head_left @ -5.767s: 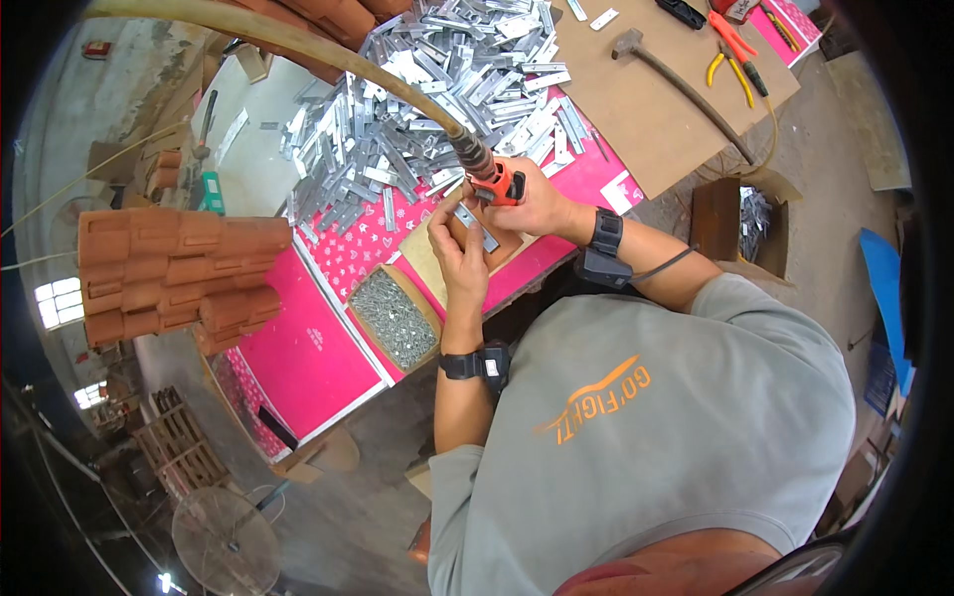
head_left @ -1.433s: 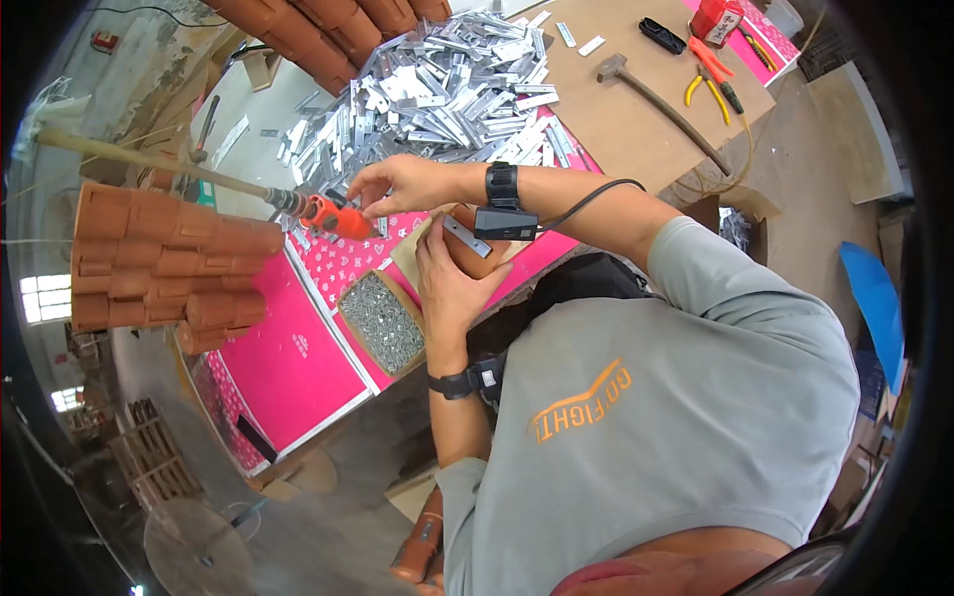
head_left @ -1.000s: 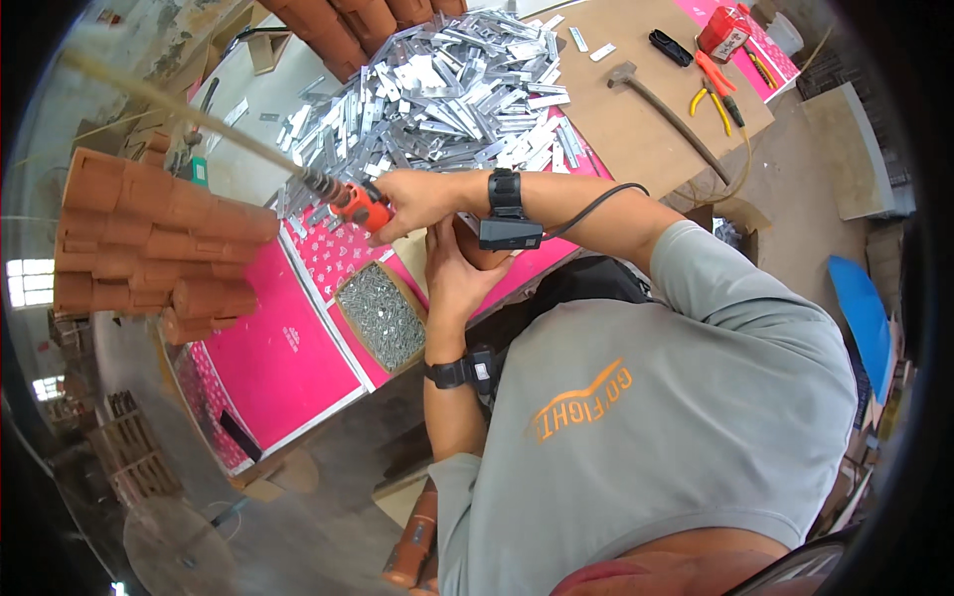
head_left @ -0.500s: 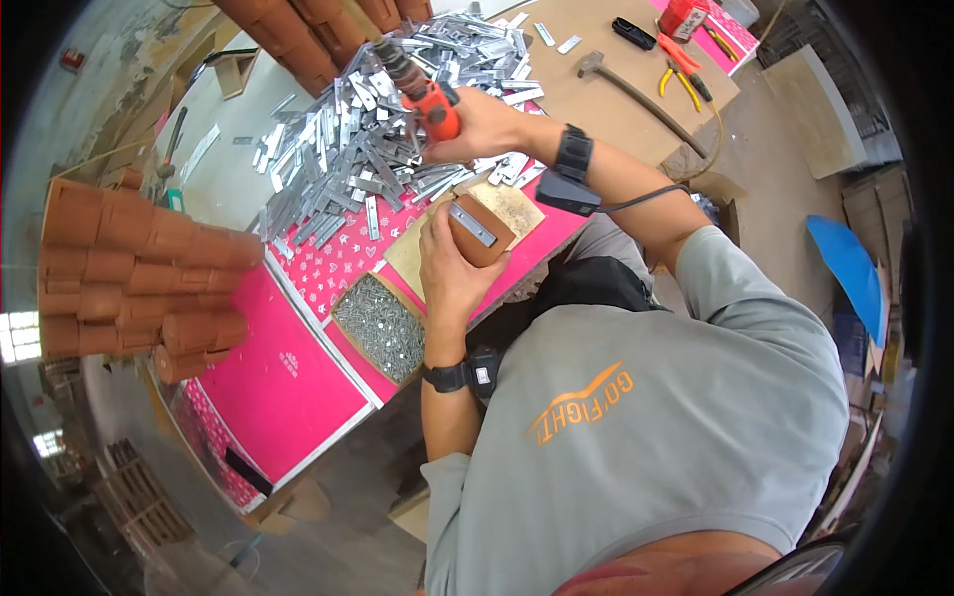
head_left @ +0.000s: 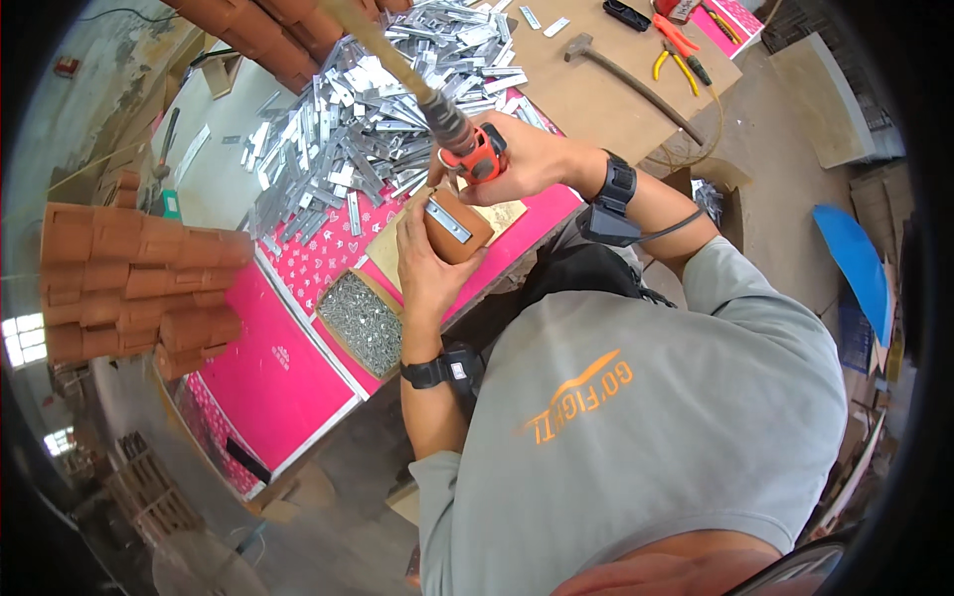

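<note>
My left hand [head_left: 429,270] is closed around a terracotta-coloured block-like piece [head_left: 467,221], fingers on its left side and thumb along the near edge. A metal strip [head_left: 447,221] with holes lies flat on top of the piece. My right hand [head_left: 527,159] grips a red and dark-grey power screwdriver [head_left: 479,159], held just beyond the piece; its tip is hidden. The right fingertips are close to the far edge of the piece. A yellowish board [head_left: 388,253] lies beneath the piece. By my left wrist, an open box [head_left: 370,370] holds many small screws [head_left: 360,316].
A large heap of metal strips [head_left: 338,149] covers the far table. Terracotta-coloured stacks [head_left: 139,263] stand at the left, with more stacks [head_left: 253,40] at the back. A hammer [head_left: 636,84] and pliers [head_left: 676,60] lie on brown board [head_left: 596,109] at the right.
My right hand has brought the screwdriver from over the strip heap to the right and nearer, close to the piece. My left hand still holds the piece, slightly shifted left in view.
</note>
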`<state>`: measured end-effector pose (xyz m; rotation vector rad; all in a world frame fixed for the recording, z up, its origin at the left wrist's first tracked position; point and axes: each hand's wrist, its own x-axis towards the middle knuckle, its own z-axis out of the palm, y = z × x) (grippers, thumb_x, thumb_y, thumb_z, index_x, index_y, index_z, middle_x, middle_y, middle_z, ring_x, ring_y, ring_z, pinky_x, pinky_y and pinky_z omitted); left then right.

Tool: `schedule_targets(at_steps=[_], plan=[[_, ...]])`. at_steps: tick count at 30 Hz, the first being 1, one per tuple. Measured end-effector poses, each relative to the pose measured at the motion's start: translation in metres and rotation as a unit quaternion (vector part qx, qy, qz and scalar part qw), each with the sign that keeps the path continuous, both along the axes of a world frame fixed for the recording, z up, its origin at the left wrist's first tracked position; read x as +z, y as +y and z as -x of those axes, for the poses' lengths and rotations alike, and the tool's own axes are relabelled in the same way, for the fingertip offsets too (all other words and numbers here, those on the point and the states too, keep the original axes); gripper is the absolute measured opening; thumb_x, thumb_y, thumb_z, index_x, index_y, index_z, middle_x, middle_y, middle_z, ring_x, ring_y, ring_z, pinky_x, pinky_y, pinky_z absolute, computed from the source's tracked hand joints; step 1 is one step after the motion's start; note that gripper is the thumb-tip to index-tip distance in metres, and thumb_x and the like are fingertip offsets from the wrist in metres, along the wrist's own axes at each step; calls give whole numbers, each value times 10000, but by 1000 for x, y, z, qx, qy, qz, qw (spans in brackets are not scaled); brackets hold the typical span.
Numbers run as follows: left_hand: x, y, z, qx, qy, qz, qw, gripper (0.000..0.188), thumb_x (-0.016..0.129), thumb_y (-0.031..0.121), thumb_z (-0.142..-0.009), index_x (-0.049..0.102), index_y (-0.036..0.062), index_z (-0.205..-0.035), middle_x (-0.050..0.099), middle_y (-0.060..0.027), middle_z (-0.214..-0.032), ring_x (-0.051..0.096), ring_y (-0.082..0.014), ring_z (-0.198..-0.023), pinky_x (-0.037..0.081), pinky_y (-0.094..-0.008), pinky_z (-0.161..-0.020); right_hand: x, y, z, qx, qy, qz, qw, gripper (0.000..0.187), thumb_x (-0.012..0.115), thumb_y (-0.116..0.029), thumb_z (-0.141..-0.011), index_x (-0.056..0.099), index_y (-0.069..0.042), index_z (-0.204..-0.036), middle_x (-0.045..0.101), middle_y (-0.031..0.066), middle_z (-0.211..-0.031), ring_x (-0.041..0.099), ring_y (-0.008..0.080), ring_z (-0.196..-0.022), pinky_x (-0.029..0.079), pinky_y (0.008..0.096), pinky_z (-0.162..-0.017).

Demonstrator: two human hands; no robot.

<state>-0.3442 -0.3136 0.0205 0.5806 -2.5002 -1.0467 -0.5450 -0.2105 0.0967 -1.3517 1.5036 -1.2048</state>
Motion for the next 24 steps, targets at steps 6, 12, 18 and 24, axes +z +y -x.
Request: schedule_targets(at_steps=[6,12,18,24], plan=[[-6,1,-4,-3,-6,-28,1000,1085,915,172,-595,307,65,-1487,449,-181,-1371,458,-345,-1289,392,-440,-1091,-3,-10,-2,69,-149,64,984,504,625,5,-708,609,-20,-1211,665,97,-1157,630,185,-1080,490,333,-943],[16,15,-20,85,2,28,996,972,877,262,-684,349,35,-1468,495,-202,-1365,486,-369,-1279,386,-465,-1084,-15,-9,12,120,-190,28,974,388,675,-28,-698,679,-7,-1085,685,75,-1054,619,160,-948,505,324,-851],[17,-15,-90,275,-148,152,938,359,725,157,-841,672,10,-1164,652,-180,-1051,581,-368,-1050,446,-455,-932,-41,7,14,137,-218,-20,966,325,695,-39,-708,687,-6,-1032,682,57,-949,629,152,-888,513,307,-785],[8,-26,-102,257,-214,118,935,209,732,117,-812,735,5,-988,662,-179,-980,601,-358,-967,470,-428,-883,-46,15,-1,52,-184,-30,981,234,730,-78,-771,689,-19,-994,682,42,-886,630,123,-810,508,279,-765]])
